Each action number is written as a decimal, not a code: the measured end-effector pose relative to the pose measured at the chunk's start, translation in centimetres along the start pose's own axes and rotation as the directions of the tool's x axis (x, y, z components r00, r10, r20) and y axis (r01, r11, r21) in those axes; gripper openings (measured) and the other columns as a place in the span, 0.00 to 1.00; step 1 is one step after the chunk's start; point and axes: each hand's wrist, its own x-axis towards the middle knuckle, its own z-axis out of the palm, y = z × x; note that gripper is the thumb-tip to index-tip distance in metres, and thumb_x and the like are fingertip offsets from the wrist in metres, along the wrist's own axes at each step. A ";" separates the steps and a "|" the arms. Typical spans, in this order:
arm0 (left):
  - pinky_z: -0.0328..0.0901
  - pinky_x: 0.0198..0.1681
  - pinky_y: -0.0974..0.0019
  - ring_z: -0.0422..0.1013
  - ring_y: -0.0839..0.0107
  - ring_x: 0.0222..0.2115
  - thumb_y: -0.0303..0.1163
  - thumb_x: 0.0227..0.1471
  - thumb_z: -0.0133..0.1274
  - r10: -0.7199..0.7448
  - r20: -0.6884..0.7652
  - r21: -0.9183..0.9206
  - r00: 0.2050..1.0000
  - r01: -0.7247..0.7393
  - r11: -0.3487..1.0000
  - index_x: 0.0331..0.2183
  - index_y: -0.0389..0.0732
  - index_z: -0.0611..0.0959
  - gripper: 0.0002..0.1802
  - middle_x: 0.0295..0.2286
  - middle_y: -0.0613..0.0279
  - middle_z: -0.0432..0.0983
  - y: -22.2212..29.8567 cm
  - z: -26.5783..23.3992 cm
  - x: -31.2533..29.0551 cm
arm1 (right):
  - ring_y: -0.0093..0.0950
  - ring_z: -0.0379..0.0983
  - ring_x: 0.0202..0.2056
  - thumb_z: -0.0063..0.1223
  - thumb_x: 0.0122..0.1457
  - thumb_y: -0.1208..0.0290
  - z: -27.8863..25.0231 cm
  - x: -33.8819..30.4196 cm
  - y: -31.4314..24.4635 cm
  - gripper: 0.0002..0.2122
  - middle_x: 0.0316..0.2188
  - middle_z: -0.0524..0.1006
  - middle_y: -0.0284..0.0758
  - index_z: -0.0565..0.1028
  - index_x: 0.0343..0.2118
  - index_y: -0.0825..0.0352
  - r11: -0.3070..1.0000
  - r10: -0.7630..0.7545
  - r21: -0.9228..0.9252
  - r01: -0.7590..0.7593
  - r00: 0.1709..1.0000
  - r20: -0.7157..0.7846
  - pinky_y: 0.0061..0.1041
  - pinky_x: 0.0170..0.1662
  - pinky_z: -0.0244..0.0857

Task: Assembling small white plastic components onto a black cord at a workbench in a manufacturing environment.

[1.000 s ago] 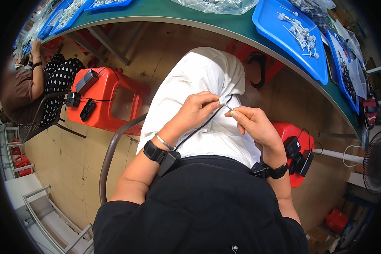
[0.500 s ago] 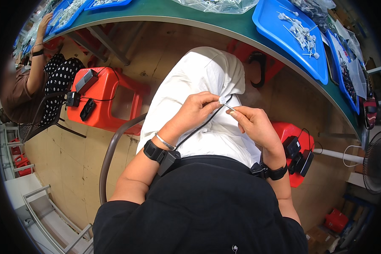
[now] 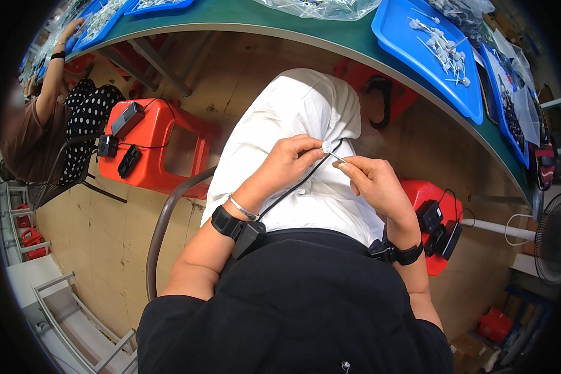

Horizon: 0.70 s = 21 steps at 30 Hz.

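Note:
Over my lap, my left hand (image 3: 293, 154) pinches the small whitish head (image 3: 327, 147) of a thin metal stick between thumb and fingers. My right hand (image 3: 373, 177) grips the other end of this stick (image 3: 336, 156), thumb and forefinger pressed together. The stick slants down to the right between the two hands, and its far end is hidden in my right fingers. On the blue tray (image 3: 411, 59) at the upper right lie several similar thin sticks with whitish heads (image 3: 445, 53).
The green table (image 3: 230, 17) curves across the far side, bearing a clear plastic bag (image 3: 321, 7) and more blue trays. Red stools (image 3: 137, 165) stand at both sides with black devices on them. A co-worker (image 3: 37, 140) sits at the left; a fan (image 3: 551, 240) stands at the right.
My hands and the stick stay almost exactly where they were. At the far left, the co-worker's hand has shifted slightly right over the table.

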 end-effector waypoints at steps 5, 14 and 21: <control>0.68 0.34 0.74 0.72 0.79 0.28 0.27 0.61 0.57 0.001 0.009 0.001 1.000 -0.001 1.000 0.42 0.33 0.86 0.10 0.30 0.64 0.79 0.2 -0.1 0.0 | 0.18 0.56 0.18 0.55 0.66 0.69 0.0 0.3 0.5 0.10 0.14 0.63 0.34 0.82 0.39 0.70 0.999 -0.011 0.040 0.011 1.000 0.003 0.26 0.23 0.56; 0.67 0.34 0.76 0.70 0.82 0.29 0.29 0.62 0.56 -0.141 0.084 -0.270 0.986 0.159 0.950 0.43 0.34 0.86 0.11 0.31 0.68 0.79 2.0 -0.5 -0.2 | 0.31 0.69 0.18 0.59 0.63 0.69 1.2 0.7 1.0 0.08 0.19 0.74 0.40 0.83 0.41 0.66 0.926 -0.369 -0.155 0.344 0.912 -0.181 0.29 0.24 0.62; 0.68 0.35 0.76 0.70 0.82 0.29 0.29 0.61 0.57 -0.139 0.059 -0.318 0.988 0.151 0.936 0.43 0.34 0.86 0.11 0.32 0.68 0.80 2.2 -0.5 -0.3 | 0.32 0.73 0.19 0.63 0.58 0.71 1.5 1.1 1.1 0.08 0.18 0.75 0.34 0.81 0.40 0.61 0.654 -0.676 -0.609 0.450 0.709 -0.202 0.31 0.22 0.64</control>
